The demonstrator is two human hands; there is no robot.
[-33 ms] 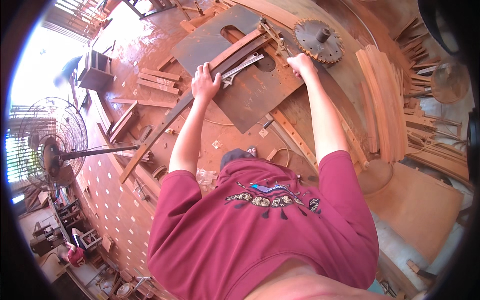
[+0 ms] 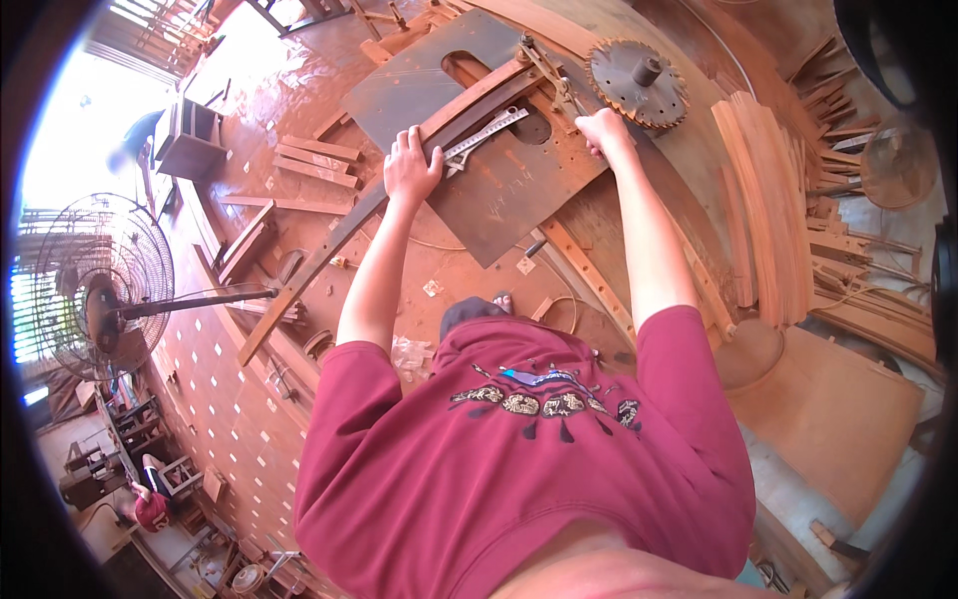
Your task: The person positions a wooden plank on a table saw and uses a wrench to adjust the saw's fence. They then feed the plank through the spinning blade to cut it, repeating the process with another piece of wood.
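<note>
A long wooden bar [image 2: 321,262] lies slantwise across a dark metal machine table [image 2: 479,215]. My left hand [image 2: 410,172] is closed over this bar, fingers across its far side and thumb on the near side. Alongside the bar, on the table, rest a pale ruler [image 2: 499,130] and a metal wrench [image 2: 457,160]. At the bar's far end sits a metal clamp fitting [image 2: 539,68]. My right hand [image 2: 605,134] is closed just beside that fitting, at a thin metal piece; what the fingers hold is hidden.
A toothed circular saw blade [image 2: 637,82] lies right of the fitting. Stacked wooden strips [image 2: 763,200] stand at the right, and loose wood pieces [image 2: 317,162] lie on the floor at left. A standing fan [image 2: 105,309] is far left. Another person [image 2: 152,507] sits at lower left.
</note>
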